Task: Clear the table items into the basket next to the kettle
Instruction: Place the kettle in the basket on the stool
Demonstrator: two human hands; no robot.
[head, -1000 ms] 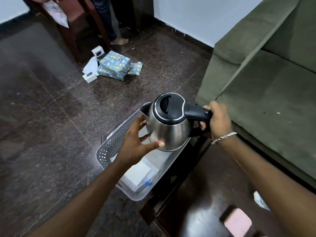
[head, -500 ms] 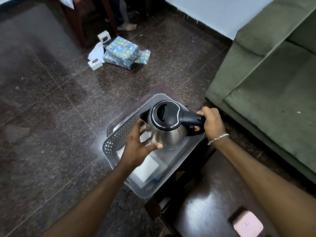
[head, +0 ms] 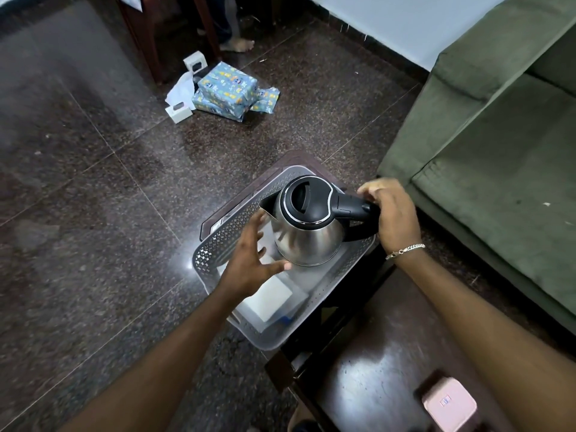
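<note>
A steel kettle with a black lid and handle stands inside the grey perforated basket, at its far end. My right hand is curled over the end of the kettle's handle. My left hand hovers beside the kettle's body with fingers spread, holding nothing. A white box lies in the basket's near end, partly under my left wrist. A small pink box rests on the dark wooden table at the lower right.
The basket sits on a small dark stand over a polished stone floor. A green sofa fills the right side. Wrapped blue parcels and small white boxes lie on the floor farther off, near chair legs and a person's foot.
The kettle has come down from above the basket and now stands in it. My left hand has left the kettle's body and spread its fingers.
</note>
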